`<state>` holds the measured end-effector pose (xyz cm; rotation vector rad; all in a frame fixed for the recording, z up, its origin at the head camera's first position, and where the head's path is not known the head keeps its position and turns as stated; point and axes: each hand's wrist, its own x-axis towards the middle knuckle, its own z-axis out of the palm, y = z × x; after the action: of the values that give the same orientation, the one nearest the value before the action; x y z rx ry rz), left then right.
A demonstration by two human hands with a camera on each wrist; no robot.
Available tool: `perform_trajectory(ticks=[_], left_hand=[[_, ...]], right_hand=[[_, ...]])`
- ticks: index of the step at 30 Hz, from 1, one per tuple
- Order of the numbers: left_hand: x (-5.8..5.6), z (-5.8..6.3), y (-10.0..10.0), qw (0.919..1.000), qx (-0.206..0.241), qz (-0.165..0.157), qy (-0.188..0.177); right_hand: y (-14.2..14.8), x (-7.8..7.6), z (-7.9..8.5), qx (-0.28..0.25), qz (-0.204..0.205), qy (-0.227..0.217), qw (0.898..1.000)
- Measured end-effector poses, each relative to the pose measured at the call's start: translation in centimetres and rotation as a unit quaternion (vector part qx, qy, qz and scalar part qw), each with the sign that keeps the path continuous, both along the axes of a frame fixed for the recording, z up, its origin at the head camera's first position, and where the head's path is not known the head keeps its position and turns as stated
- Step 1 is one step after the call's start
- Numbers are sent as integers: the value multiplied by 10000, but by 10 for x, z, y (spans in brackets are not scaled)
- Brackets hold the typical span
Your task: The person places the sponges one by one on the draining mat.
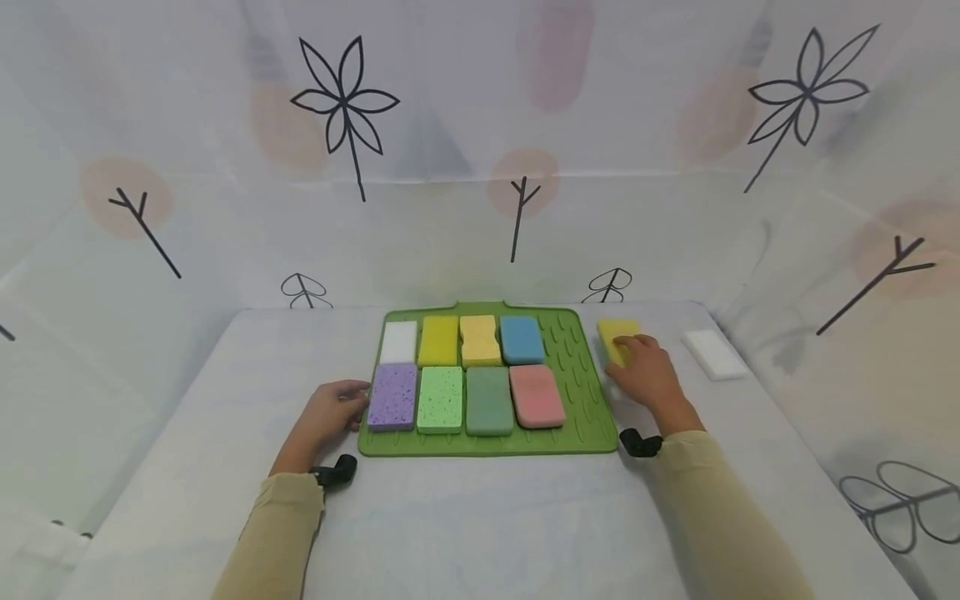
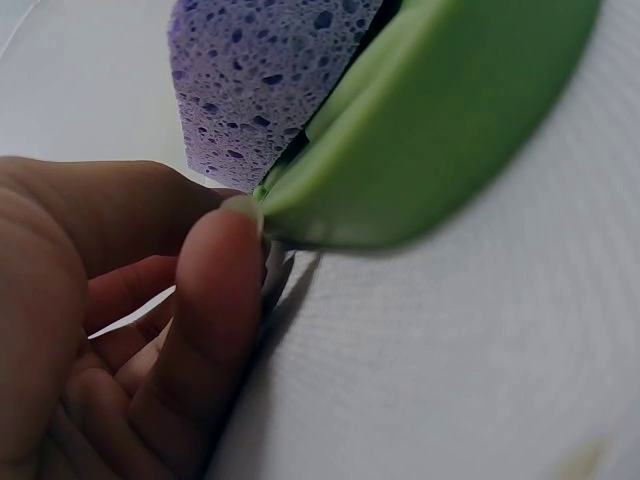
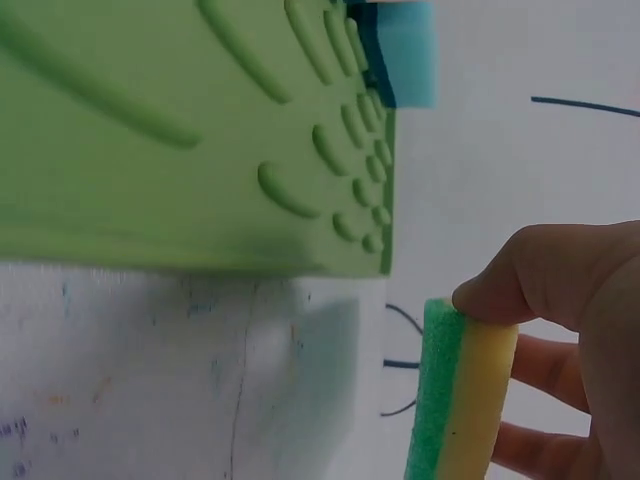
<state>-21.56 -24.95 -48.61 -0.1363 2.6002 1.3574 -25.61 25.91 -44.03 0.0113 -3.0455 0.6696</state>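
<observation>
A green ridged silicone mat (image 1: 487, 444) lies on the table with two rows of sponges on it. My left hand (image 1: 330, 417) is at its left edge, next to a purple sponge (image 1: 392, 398); in the left wrist view thumb and forefinger pinch the mat's rim (image 2: 400, 150). Past the mat's right side, my right hand (image 1: 648, 372) grips a yellow scrub sponge (image 1: 617, 329). The right wrist view shows this sponge (image 3: 465, 400) with a green scouring layer, the thumb on its edge and the other fingers behind.
On the mat are a white sponge (image 1: 398, 342), yellow (image 1: 438, 340), peanut-shaped (image 1: 480, 340), blue (image 1: 522, 340), light green (image 1: 441, 400), dark green (image 1: 489, 402) and pink (image 1: 537, 397) sponges. A white block (image 1: 714, 354) lies at far right. A patterned cloth backdrop (image 1: 450, 225) stands behind.
</observation>
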Motion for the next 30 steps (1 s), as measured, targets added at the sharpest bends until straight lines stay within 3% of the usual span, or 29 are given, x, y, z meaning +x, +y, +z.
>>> perform_trajectory(ticks=[30], left_hand=[[-3, -4, -3, 10000, 43, -37, 29]], right_hand=[[-42, -7, 0, -214, 393, 105, 9989]])
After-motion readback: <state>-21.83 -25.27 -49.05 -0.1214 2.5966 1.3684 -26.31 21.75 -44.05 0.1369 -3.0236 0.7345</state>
